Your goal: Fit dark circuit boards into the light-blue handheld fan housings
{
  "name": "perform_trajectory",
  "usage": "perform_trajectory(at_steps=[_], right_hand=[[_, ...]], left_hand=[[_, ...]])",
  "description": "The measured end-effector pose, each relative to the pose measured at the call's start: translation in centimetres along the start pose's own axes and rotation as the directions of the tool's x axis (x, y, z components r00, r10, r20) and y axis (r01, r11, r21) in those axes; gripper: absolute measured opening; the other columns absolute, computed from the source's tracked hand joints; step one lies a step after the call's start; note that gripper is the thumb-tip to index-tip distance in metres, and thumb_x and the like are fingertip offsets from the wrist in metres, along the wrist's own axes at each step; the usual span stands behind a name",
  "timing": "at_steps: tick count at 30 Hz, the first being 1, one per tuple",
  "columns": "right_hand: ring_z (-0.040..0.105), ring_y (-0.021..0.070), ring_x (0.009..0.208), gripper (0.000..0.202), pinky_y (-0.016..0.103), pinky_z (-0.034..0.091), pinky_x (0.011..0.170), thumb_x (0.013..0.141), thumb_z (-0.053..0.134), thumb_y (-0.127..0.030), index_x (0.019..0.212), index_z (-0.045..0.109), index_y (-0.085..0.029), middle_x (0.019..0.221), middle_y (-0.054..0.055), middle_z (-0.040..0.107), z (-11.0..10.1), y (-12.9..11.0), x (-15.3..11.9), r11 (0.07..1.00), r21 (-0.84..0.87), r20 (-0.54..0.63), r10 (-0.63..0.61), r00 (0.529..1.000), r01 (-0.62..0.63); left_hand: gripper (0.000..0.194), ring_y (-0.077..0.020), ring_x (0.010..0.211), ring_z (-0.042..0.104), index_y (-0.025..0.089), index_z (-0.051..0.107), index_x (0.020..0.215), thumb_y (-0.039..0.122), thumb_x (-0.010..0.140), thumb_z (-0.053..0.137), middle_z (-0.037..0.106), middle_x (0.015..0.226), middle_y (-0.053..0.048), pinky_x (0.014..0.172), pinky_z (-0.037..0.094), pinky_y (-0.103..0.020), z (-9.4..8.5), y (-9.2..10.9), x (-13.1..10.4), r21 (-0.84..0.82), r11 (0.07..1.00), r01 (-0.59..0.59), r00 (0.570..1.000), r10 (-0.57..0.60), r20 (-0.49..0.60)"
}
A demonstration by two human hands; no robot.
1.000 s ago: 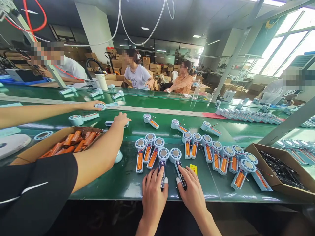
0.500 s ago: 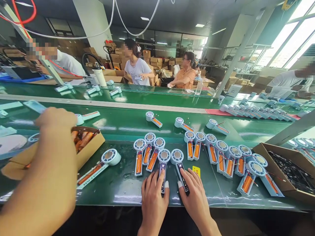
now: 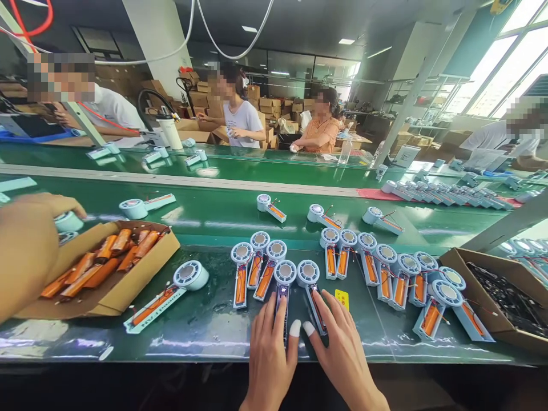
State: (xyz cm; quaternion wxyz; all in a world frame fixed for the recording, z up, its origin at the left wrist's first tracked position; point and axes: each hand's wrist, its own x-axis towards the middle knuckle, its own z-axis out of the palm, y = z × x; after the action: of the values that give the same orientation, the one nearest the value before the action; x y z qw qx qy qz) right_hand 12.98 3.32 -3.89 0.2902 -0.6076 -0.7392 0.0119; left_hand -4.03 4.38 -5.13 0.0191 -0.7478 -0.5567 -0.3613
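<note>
My left hand (image 3: 272, 348) lies with fingers stretched out over the handle of a pale blue handheld fan (image 3: 285, 273). Its index fingertip touches the dark circuit board (image 3: 281, 308) in that handle. Beside it, my right hand (image 3: 338, 348) has its fingers extended on the handle of a second handheld fan (image 3: 308, 273), covering part of its board. Both thumbs wear white finger cots and stand off the handles. Left of my hands, a cluster of fans (image 3: 242, 254) shows orange batteries in open handles. Several similar fans (image 3: 385, 255) with loose wires lie to the right.
A co-worker's arm (image 3: 25, 251) reaches in from the left above a carton (image 3: 141, 268) of orange batteries (image 3: 105, 248). A lone fan (image 3: 190, 275) lies beside that carton. At right stands a carton (image 3: 466, 260) of dark parts. Fans rest on the green belt (image 3: 214, 208); people sit opposite.
Both my thumbs have moved off the fan handles, while the fingers stay on them. The co-worker's arm has swung left, uncovering the battery carton. Fans on the belt have shifted slightly right.
</note>
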Motion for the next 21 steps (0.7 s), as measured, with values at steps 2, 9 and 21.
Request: perform_trajectory(at_steps=[2, 9, 21], right_hand=[[0.053, 0.0336, 0.132, 0.058, 0.049, 0.051, 0.103, 0.092, 0.055, -0.030, 0.149, 0.043, -0.026, 0.148, 0.013, 0.051, -0.3, -1.0, 0.2, 0.999, -0.031, 0.037, 0.032, 0.999, -0.031], [0.062, 0.0409, 0.117, 0.042, 0.052, 0.053, 0.092, 0.085, 0.064, -0.025, 0.125, 0.063, -0.013, 0.145, 0.028, 0.048, 1.4, -5.3, 3.4, 0.939, -0.270, 0.166, 0.265, 0.950, -0.214], [0.066, 0.0233, 0.091, 0.032, 0.030, 0.051, 0.079, 0.095, 0.049, -0.040, 0.109, 0.066, -0.017, 0.101, 0.007, 0.070, -5.8, 0.2, 12.3, 0.955, 0.148, 0.421, 0.173, 0.890, -0.256]], left_hand=[[0.050, -0.0267, 0.134, 0.052, 0.018, 0.042, 0.148, 0.024, 0.099, 0.043, 0.056, 0.147, -0.013, 0.104, 0.048, -0.044, -0.2, 0.1, 0.0, -0.102, 0.995, 0.011, 0.999, -0.007, 0.033], [0.053, -0.0257, 0.128, 0.060, 0.018, 0.052, 0.140, 0.038, 0.104, 0.020, 0.064, 0.138, -0.014, 0.103, 0.051, -0.046, -0.7, -0.6, 0.7, -0.532, 0.784, 0.320, 0.947, -0.245, 0.209], [0.038, -0.0279, 0.103, 0.069, 0.021, 0.067, 0.111, 0.039, 0.100, 0.036, 0.074, 0.111, -0.013, 0.086, 0.056, -0.040, 3.7, -1.9, -0.9, -0.270, 0.959, 0.081, 0.991, -0.108, -0.086]])
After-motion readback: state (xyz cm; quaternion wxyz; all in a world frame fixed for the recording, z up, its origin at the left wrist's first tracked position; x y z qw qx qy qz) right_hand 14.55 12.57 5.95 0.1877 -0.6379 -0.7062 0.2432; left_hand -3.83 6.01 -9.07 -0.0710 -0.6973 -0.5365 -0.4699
